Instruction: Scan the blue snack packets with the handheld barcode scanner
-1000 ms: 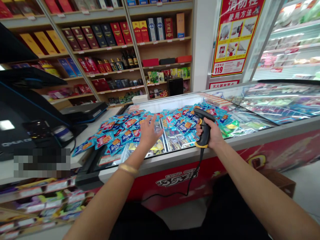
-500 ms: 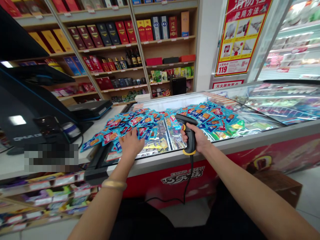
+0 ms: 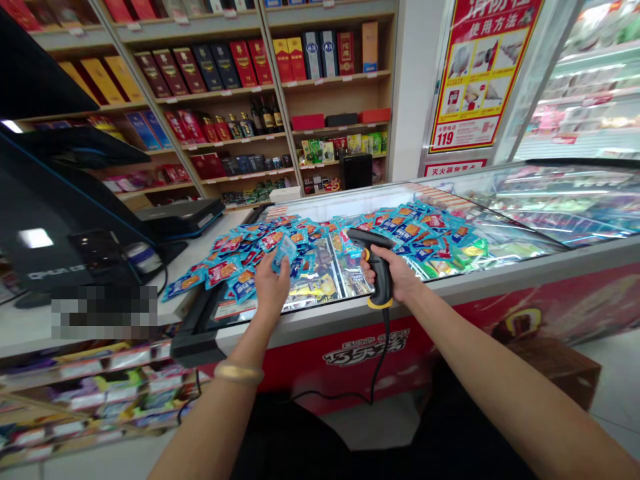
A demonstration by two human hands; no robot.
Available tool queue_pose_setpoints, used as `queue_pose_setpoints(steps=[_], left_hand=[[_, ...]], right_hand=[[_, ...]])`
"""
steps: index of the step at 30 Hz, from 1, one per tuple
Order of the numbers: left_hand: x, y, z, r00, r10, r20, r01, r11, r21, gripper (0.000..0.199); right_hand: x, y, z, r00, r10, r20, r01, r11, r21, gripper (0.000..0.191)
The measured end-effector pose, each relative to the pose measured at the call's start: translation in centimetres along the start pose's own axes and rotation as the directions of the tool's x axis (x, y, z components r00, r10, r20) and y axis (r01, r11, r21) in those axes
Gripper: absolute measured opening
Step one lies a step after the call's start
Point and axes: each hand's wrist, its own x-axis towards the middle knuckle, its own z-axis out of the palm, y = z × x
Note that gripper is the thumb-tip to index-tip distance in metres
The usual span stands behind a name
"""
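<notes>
On my feed, the left hand (image 3: 271,288) pinches a small blue foil packet (image 3: 284,253) between finger and thumb, its lower edge hidden by the fingers and its print probably too blurred to read. The right hand (image 3: 401,273) closes fully around the black plastic grip of a corded barcode scanner (image 3: 381,283), above glossy heaped packets (image 3: 233,270) on a glass freezer lid (image 3: 325,287).

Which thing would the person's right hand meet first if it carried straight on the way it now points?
Probably the blue packets heaped on the chest freezer's glass top, just beyond the barcode scanner in the right hand; depth is hard to judge from this view.
</notes>
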Motion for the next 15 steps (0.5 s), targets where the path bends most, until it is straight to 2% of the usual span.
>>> queue_pose_setpoints(steps=[3, 7, 11, 15], left_hand=[[-0.4, 1.0, 1.4, 0.985, -0.087, 0.149, 0.107, 0.986, -0.128, 0.035], [-0.7, 2.0, 2.6, 0.965, -0.059, 0.257, 0.108, 0.977, -0.183, 0.027], [-0.8, 2.2, 2.7, 0.958, -0.040, 0.283, 0.087, 0.984, -0.156, 0.025], [-0.9, 2.3, 2.6, 0.962, -0.047, 0.270, 0.070, 0.995, -0.077, 0.031]], right_hand=[[0.0, 0.1, 0.0, 0.999, 0.049, 0.023, -0.048, 0.997, -0.063, 0.019], [0.1, 0.2, 0.0, 0.997, 0.082, 0.013, -0.080, 0.987, -0.141, 0.020], [0.1, 0.3, 0.1, 0.995, 0.101, 0.020, -0.095, 0.978, -0.185, 0.022], [0.0, 0.2, 0.2, 0.993, 0.109, 0.037, -0.098, 0.973, -0.211, 0.022]])
